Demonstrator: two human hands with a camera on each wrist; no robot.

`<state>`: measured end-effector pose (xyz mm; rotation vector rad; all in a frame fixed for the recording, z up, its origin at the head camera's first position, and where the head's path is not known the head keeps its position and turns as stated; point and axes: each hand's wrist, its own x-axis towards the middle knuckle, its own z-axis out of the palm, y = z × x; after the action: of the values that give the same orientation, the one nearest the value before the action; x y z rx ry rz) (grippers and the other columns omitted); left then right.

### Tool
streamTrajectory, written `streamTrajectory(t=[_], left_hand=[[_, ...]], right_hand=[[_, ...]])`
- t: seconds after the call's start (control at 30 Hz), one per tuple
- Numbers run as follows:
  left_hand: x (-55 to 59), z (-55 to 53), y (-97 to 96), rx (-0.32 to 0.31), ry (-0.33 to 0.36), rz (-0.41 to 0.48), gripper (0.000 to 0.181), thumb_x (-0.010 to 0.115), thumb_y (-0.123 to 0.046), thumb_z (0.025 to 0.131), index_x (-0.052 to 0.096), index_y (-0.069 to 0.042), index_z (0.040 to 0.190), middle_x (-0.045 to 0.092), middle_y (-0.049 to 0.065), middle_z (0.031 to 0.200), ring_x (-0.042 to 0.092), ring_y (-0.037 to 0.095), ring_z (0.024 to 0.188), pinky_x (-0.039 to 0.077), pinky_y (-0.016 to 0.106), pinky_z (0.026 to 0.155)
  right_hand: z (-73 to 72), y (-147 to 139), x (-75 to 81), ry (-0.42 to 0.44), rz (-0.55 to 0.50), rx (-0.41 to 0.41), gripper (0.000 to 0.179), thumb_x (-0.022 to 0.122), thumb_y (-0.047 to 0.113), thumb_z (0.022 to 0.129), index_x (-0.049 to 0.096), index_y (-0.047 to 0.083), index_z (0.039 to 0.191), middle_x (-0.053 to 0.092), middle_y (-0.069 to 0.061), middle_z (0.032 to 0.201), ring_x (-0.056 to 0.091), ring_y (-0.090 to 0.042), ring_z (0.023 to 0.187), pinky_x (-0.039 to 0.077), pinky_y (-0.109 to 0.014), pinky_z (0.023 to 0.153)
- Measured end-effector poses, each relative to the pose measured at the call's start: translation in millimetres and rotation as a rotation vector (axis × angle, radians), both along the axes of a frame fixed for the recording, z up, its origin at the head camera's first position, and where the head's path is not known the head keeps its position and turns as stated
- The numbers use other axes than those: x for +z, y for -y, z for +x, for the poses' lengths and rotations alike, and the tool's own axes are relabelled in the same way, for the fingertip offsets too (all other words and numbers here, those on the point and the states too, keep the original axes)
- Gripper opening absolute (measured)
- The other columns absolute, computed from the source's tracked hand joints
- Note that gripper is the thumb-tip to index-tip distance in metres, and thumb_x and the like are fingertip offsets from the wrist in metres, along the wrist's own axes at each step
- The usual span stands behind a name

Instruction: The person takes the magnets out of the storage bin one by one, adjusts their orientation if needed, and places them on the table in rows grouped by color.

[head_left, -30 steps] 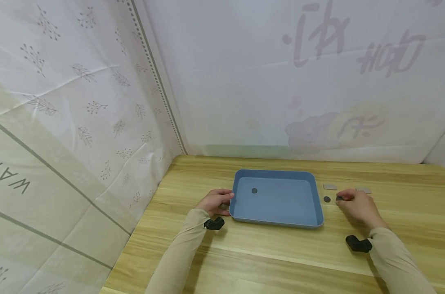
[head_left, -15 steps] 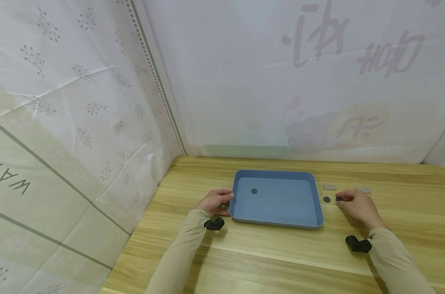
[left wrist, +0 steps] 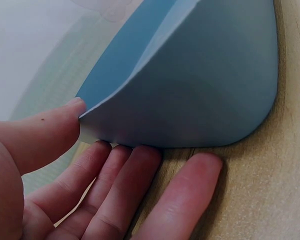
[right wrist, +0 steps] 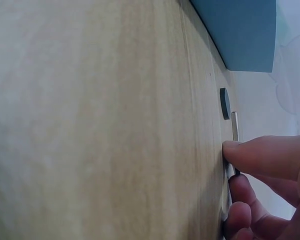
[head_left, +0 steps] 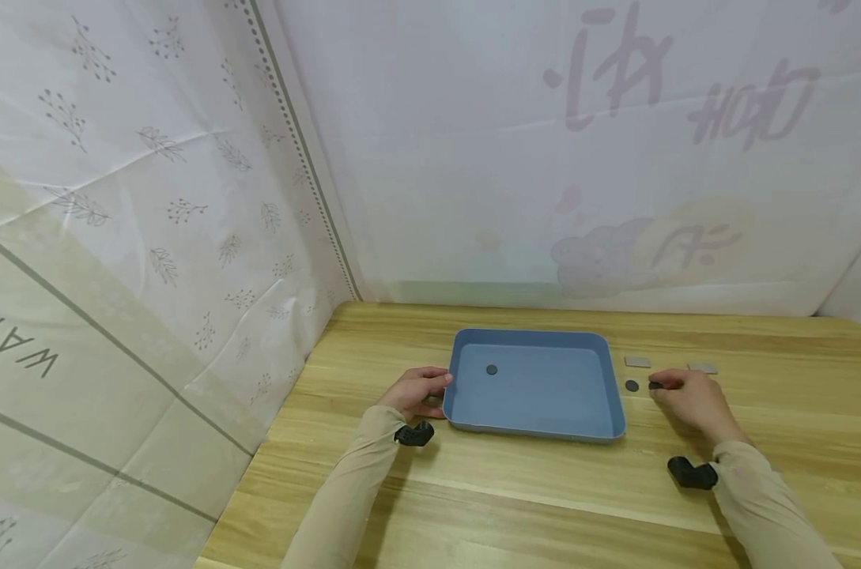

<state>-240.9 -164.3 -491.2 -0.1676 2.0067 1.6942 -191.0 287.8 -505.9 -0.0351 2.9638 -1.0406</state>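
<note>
A shallow blue tray [head_left: 544,435] stands on the wooden table. At its left end my left hand [head_left: 417,391] holds the side, the thumb [left wrist: 65,120] at the rim and the fingers [left wrist: 145,165] low against the outer wall. One dark round disc [head_left: 492,370] lies inside the tray. To the right of the tray, my right hand [head_left: 693,399] pinches another dark round disc [head_left: 655,386] between thumb and fingertips, close to the tabletop. Just left of that hand lies a third dark disc [right wrist: 225,104], flat on the wood.
Two thin grey rectangular pieces, a left one [head_left: 637,362] and a right one [head_left: 703,368], lie behind the discs. A printed cloth [head_left: 473,197] hangs behind the table [head_left: 544,506], and another [head_left: 152,237] hangs along its left side.
The disc in my right hand sits slightly lower and nearer the table than a second ago. My left hand and the tray look unchanged.
</note>
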Motion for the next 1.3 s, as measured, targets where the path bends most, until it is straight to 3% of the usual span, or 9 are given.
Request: streamTrajectory(t=[1.3], left_hand=[[-0.1, 0.2, 0.0, 0.005, 0.004, -0.002, 0.049, 0.060, -0.025, 0.097, 0.050, -0.002, 0.138, 0.064, 0.016, 0.109, 0.065, 0.019, 0.085, 0.059, 0.038, 0.068]], right_hand=[[2.8, 2.4, 2.2, -0.021, -0.007, -0.014, 0.033, 0.066, 0.016, 0.089, 0.064, -0.007, 0.111, 0.067, -0.027, 0.101, 0.061, -0.043, 0.092, 0.048, -0.049, 0.075]])
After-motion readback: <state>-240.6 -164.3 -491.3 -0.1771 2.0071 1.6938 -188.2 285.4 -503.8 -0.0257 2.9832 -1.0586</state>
